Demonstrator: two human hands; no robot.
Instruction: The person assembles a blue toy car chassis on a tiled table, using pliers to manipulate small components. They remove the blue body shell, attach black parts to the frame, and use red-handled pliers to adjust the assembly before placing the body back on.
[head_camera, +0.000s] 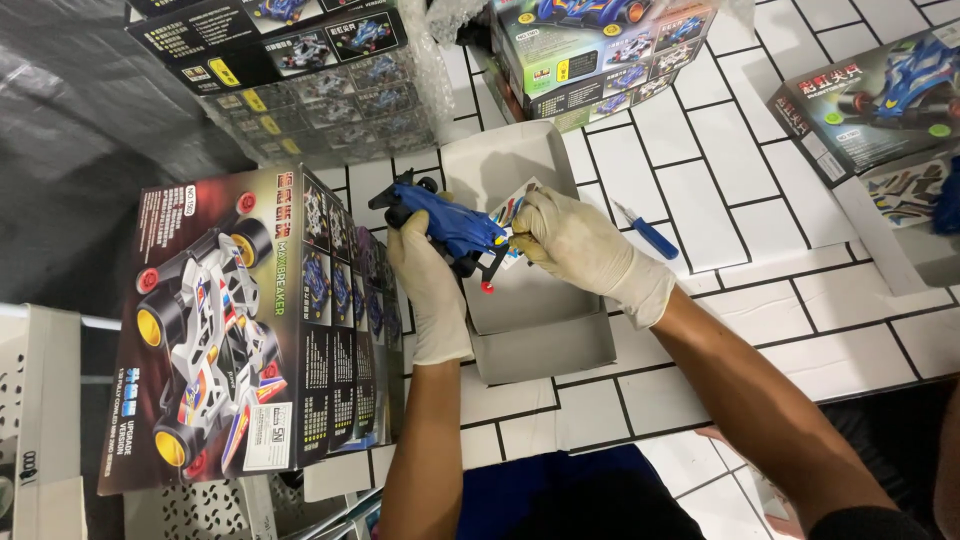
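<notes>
— Which way does the small blue plastic toy racing car (452, 226) point?

— Its long axis runs slantwise, from upper left, where black wheels show, down to lower right, where a thin black bumper ends in a red roller. Which end is the nose, I cannot tell.

— And where does it sit against the grip?

— The left hand (428, 285), in a cream rubber glove, wraps it from below and behind, fingers curled shut around the body near the upper-left end; most of the car juts out to the right of that fist. The right hand (578, 245), gloved alike, meets the lower-right end, fingertips pinched on a small colourful sticker sheet (511, 212) just touching the car.

— Where is all this?

— Held above an open grey cardboard tray (530, 320) on the white tiled table (720, 180). A blue-handled screwdriver (648, 233) lies just right of the hand; a large dark printed toy-car box (240, 330) stands to the left.
</notes>
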